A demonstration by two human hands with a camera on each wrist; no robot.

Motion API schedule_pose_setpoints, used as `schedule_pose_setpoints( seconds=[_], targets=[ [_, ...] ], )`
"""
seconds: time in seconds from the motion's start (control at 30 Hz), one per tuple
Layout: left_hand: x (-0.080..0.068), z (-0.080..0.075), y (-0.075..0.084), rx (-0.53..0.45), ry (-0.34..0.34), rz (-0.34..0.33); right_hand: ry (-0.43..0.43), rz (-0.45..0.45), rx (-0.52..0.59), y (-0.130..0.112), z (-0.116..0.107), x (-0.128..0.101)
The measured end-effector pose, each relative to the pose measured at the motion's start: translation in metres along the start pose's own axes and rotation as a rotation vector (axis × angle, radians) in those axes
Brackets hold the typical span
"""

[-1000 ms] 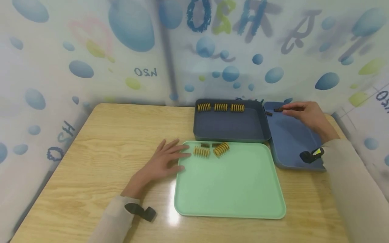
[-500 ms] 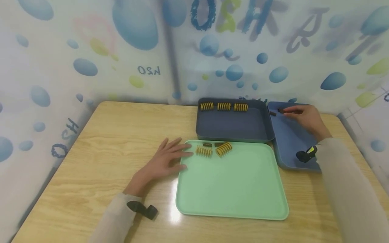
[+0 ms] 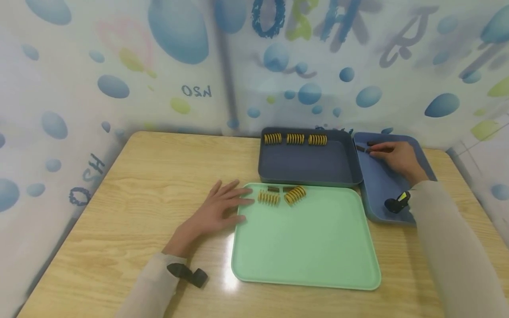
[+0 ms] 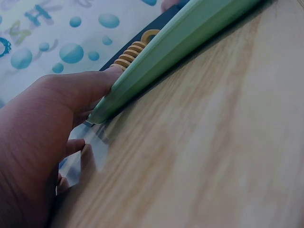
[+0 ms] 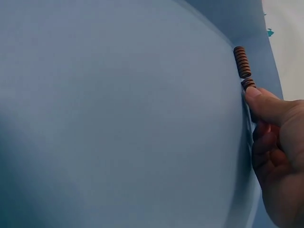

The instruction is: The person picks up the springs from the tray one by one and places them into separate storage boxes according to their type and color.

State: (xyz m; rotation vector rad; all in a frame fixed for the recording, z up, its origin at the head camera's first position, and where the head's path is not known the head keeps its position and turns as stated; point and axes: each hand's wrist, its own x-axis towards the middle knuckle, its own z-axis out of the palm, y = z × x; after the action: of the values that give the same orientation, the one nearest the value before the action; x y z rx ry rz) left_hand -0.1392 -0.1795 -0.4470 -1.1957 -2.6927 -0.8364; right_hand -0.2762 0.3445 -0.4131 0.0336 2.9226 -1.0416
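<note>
Currently, a dark brown spring [image 5: 248, 83] is pinched between the thumb and fingers of the right hand [image 3: 399, 159], near the far left corner of the blue tray [image 3: 379, 190]. Part of it is covered by the thumb, so its full length cannot be seen. Just beside its uncovered end, to the left, a second brown spring [image 5: 242, 62] is laid nearly in line with it; whether the two touch cannot be told. On the far side of the fingertips, a small dark piece [image 3: 370, 143] is partly hidden, and its form cannot be made out.

Nothing is gripped by the left hand [image 3: 216, 212]: its fingers are spread, with their tips laid over the left rim of the green tray [image 3: 302, 238].

Near the far left corner of the green tray, a pale yellow spring [image 3: 268, 197] is placed to the left and a tilted yellow spring [image 3: 295, 194] to the right. Beyond these, a left dark spring [image 3: 273, 189] and a right dark spring [image 3: 287, 189] can be seen, the latter partly covered by the tilted one.

Farther back, a dark grey tray [image 3: 306, 163] is set just left of the blue tray. Along its far wall, three yellow springs [image 3: 295, 138] are lined up, apart from one another. All the trays are supported by a wooden table [image 3: 139, 176].
</note>
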Motion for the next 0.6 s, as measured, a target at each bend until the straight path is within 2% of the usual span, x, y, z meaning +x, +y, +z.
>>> schedule_pose_setpoints(
  seconds=[0.6],
  targets=[
    [0.000,-0.001,0.000,0.005,-0.006,-0.004,0.135,0.034,-0.016,-0.005,0.013,0.004]
  ],
)
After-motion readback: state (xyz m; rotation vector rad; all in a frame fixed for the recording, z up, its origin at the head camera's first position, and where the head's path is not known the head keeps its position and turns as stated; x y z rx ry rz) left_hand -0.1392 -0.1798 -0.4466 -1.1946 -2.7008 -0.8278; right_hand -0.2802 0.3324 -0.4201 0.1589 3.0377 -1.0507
